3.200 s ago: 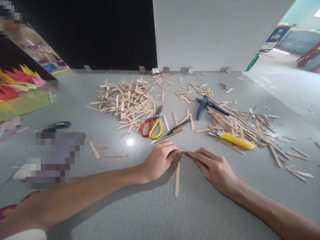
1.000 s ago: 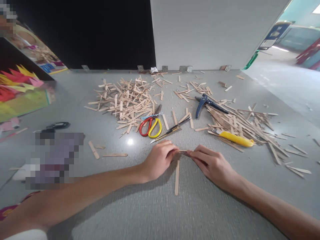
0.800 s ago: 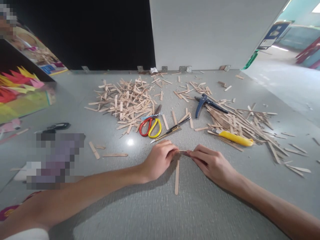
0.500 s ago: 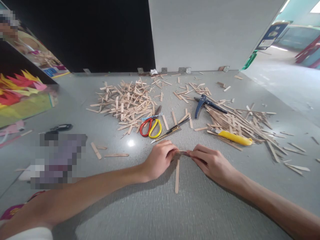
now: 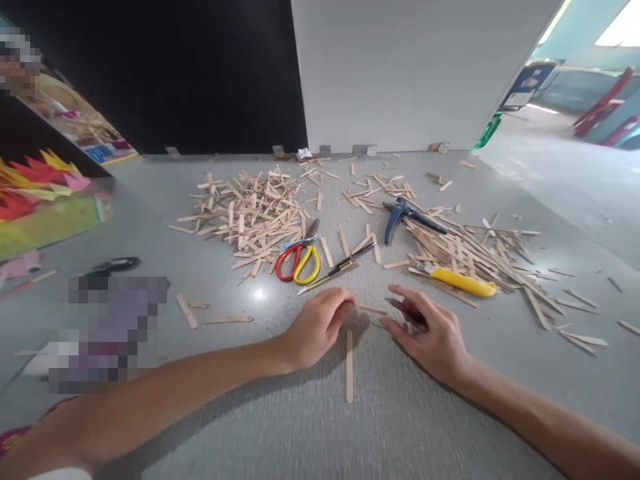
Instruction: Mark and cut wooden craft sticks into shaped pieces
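Observation:
My left hand (image 5: 323,327) is closed, pinching one end of a wooden craft stick (image 5: 371,309) that points to the right. Just past the stick's free end is my right hand (image 5: 430,333), thumb and fingers apart; its inner fingers are in shadow. Below the hands, a second craft stick (image 5: 349,367) lies lengthwise on the grey surface. Beyond my left hand are scissors (image 5: 306,265) with one red and one yellow handle. A slim black-and-gold tool (image 5: 340,268) with a pointed tip lies beside them.
Craft sticks (image 5: 255,213) form a heap at the back left. More sticks (image 5: 480,257) lie right, with a blue-handled hand tool (image 5: 400,217) and a yellow-handled tool (image 5: 463,281). A black-and-white panel (image 5: 390,80) stands behind. At far left, a person (image 5: 55,93) is partly visible.
My right hand has let go of the craft stick and opened, moving slightly away. My left hand keeps its pinch, and more of the stick shows. The view has shifted slightly.

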Demonstrator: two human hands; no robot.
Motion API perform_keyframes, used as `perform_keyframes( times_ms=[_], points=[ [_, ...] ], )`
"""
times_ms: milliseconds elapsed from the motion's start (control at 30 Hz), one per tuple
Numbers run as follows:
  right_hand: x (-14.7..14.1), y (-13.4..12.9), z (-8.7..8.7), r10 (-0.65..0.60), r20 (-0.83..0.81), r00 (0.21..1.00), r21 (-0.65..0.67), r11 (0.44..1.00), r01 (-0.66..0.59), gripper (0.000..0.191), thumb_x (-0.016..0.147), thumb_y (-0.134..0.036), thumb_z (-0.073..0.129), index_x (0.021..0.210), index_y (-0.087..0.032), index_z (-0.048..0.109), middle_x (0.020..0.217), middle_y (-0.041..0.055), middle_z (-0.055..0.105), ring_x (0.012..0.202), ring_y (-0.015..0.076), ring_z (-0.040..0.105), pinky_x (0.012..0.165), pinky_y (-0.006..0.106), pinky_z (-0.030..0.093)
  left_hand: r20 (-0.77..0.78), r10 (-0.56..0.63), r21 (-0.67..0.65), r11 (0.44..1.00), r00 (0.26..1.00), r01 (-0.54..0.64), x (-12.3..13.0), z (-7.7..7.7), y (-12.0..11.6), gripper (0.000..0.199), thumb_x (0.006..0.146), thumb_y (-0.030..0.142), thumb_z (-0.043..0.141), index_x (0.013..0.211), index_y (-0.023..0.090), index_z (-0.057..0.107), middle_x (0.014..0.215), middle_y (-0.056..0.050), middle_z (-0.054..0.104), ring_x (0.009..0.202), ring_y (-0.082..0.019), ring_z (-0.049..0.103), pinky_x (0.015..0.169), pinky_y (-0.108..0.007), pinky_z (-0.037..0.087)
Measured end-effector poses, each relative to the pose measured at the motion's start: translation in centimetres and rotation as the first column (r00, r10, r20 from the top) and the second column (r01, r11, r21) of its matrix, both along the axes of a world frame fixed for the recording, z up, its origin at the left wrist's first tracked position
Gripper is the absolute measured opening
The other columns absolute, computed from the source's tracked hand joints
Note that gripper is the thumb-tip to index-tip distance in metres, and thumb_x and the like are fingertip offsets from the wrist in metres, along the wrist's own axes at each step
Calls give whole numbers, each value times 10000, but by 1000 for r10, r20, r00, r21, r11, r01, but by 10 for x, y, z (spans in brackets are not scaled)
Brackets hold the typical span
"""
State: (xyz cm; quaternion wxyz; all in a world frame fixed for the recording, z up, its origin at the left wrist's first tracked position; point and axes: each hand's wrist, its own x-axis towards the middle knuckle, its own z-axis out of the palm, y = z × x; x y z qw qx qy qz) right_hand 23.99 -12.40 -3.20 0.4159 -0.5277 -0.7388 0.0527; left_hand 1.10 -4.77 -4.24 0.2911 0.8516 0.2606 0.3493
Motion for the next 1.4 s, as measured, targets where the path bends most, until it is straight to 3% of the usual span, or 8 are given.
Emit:
perform_keyframes(
  times_ms=[100, 300, 367, 500, 867, 1133, 1400],
  points=[
    [0, -1, 3, 96, 38, 995, 15, 995, -97, 111, 1045, -218, 615, 1050, -183, 720, 743, 12, 709, 582, 121, 663, 551, 202, 528, -1, -60, -4, 998, 998, 60, 0, 2, -2, 168, 1085, 142, 436, 1012, 212, 570, 892, -18, 678, 760, -149, 638, 703, -245, 503],
    [-1, -3, 6, 141, 96, 985, 9, 990, -142, 207, 1002, -119, 530, 888, -185, 690, 657, -5, 666, 514, 104, 587, 500, 203, 469, -10, -88, -12, 996, 996, 88, -1, 4, -4, 168, 1105, 315, 537, 997, 201, 596, 810, 2, 625, 694, -144, 583, 662, -252, 489],
    [0, -4, 5, 154, 109, 982, 2, 988, -156, 205, 1000, -120, 526, 884, -185, 682, 661, -1, 668, 518, 106, 587, 501, 206, 467, -7, -76, 41, 996, 997, 76, 0, 3, -4, 220, 1108, 361, 561, 972, 195, 609, 782, 6, 614, 681, -144, 571, 647, -251, 477],
    [1, -3, 3, 173, 124, 977, -11, 985, -173, 212, 1011, -120, 508, 911, -189, 682, 675, 2, 670, 538, 112, 597, 515, 211, 470, 5, -47, 105, 993, 999, 46, 0, 2, -5, 228, 1116, 277, 540, 919, 192, 615, 755, 5, 630, 661, -137, 573, 649, -249, 475],
    [1, -2, 2, 168, 100, 981, -39, 986, -165, 214, 1029, -134, 501, 919, -192, 675, 677, -4, 654, 540, 111, 581, 529, 204, 470, 13, -62, 108, 992, 998, 60, -1, 4, -4, 161, 1067, 133, 513, 997, 184, 649, 811, -19, 695, 705, -146, 629, 686, -256, 524],
    [1, -2, 5, 180, 79, 981, -69, 982, -175, 188, 982, -121, 514, 860, -214, 624, 642, -22, 624, 498, 109, 518, 495, 210, 420, 40, -23, 217, 976, 999, 14, 1, 0, -4, 100, 1096, 203, 564, 1072, 185, 659, 915, -43, 752, 829, -176, 696, 774, -297, 579],
    [2, -2, 3, 192, 66, 979, -101, 978, -185, 195, 997, -143, 498, 855, -217, 610, 638, -22, 610, 491, 106, 493, 479, 214, 391, 20, -19, 222, 975, 1000, 14, -1, 0, -4, 132, 1110, 227, 563, 1135, 187, 686, 943, -53, 772, 861, -187, 730, 807, -325, 612]
  ],
)
